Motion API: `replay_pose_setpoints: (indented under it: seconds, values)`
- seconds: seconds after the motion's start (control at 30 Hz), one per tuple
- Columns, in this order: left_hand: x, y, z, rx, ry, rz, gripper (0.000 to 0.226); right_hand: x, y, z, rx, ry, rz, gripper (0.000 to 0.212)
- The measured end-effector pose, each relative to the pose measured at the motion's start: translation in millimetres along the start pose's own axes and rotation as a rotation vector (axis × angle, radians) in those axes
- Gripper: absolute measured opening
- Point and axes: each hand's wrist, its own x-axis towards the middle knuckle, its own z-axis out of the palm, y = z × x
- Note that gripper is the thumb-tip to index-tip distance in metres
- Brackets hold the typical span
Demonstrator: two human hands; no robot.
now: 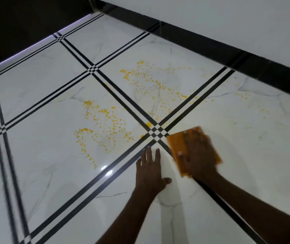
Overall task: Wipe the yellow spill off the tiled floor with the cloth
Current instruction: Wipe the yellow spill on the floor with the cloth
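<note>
Presently right hand (198,155) presses flat on orange cloth (177,147); yellow spill (105,124) lies ahead-left, across the tile joint. Left hand (150,170) nearer it, splayed, empty on floor (43,164).

Two hands (172,166), one cloth (177,147), one spill (140,95)

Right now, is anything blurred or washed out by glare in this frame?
Head view: the right hand and orange cloth are motion-blurred; the left hand is sharper; small glare spots sit on the glossy floor; the yellow spill stays readable.
</note>
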Motion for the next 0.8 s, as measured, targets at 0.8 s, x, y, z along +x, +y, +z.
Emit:
replay_pose_setpoints:
  seconds: [0.8]
  values:
    - [108,84,-4,0.206,-0.161,0.198,0.15,101,221,-34,0.051,0.054,0.838,0.087]
